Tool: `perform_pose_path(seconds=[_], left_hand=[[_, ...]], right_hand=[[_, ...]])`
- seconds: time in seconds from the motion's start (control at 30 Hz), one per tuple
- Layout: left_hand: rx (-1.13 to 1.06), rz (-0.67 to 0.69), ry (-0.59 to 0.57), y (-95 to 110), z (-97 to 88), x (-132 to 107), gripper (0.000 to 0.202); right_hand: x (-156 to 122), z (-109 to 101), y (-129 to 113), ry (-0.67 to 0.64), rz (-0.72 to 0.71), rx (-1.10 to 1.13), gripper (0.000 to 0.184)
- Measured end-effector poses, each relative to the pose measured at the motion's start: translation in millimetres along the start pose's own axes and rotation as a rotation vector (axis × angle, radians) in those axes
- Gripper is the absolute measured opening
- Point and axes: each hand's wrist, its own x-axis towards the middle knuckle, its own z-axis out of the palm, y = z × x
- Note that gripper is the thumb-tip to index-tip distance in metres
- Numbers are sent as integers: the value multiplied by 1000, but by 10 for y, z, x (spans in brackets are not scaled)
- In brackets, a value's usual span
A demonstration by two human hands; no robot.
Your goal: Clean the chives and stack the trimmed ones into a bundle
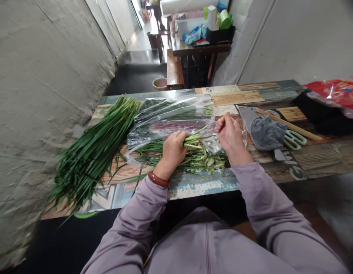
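My left hand [175, 149], a reddish-brown bangle at its wrist, is wrapped around a small bunch of garlic chives [195, 140]. Their pale cut ends point right, towards my right hand [228, 131]. That hand is raised with fingers curled in a pinch; whatever is between them is too small to make out. Beneath both hands lie loose chive trimmings [209, 161]. Just behind is a clear plastic bag [170, 118] with more green stalks inside and a red printed band. On the left rests a large pile of long garlic chives [96, 148], leaves towards me.
Right of my hands sit a grey cloth [267, 133], green-handled scissors [294, 140] and wooden chopsticks [290, 125]. A black item [321, 114] and a red plastic bag [333, 91] lie at the far right. Beyond the patterned table [239, 98] stands another table holding boxes.
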Motion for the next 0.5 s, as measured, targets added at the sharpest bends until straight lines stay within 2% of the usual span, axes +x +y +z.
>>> perform_pose_path(seconds=[0.1, 0.3, 0.43, 0.5], left_hand=[[-11, 7, 21, 2, 1, 4, 18], [-3, 10, 64, 12, 4, -16, 22], [-152, 18, 119, 1, -24, -3, 36], [-242, -2, 177, -6, -49, 18, 35]], right_hand=[[-73, 52, -32, -27, -8, -97, 50], [-158, 122, -18, -213, -106, -291, 31], [-150, 78, -27, -174, -127, -287, 25], [-157, 70, -57, -165, -149, -295, 27]])
